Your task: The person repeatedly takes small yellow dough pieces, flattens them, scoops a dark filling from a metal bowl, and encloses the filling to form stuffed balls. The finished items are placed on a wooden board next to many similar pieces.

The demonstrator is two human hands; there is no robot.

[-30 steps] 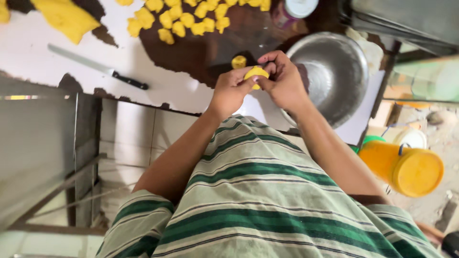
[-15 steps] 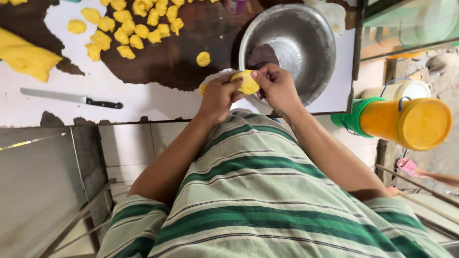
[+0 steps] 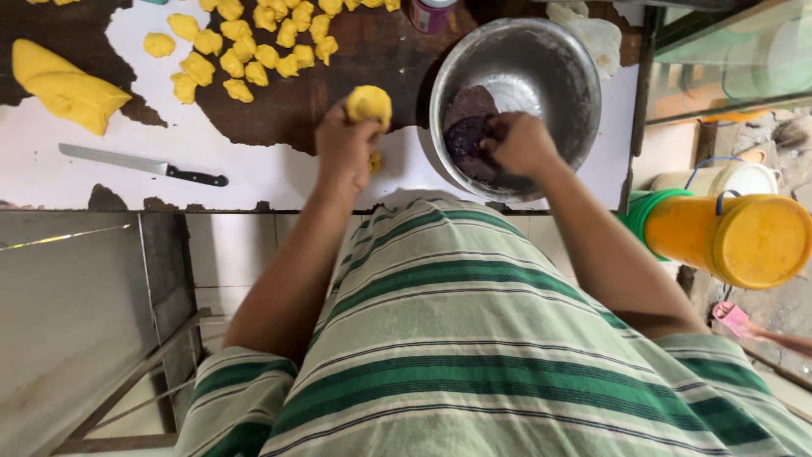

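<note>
The left hand was up over the table, near its front edge. Its fingers were curled around a yellow dough ball. The ball stuck out at the top of the hand, so the hand was closed on it. A tiny bit of yellow dough lay on the table just beside that hand.

The right hand was down inside the metal bowl. Its fingers were bent and pressed into the dark purple paste at the bottom of the bowl. I could not tell if the fingers had pinched some paste or were only touching it. The two hands were apart, with the bowl's rim between them.

The bowl stood on the right part of the table, just beside the left hand. Many small yellow dough pieces lay in a bunch at the back of the table. A big yellow dough lump lay far to the left. A knife with a black handle lay flat near the front edge, under the lump. A pink jar stood at the back, by the bowl. An orange tub with a yellow lid lay off the table on the right side. The person wore a green striped shirt.
</note>
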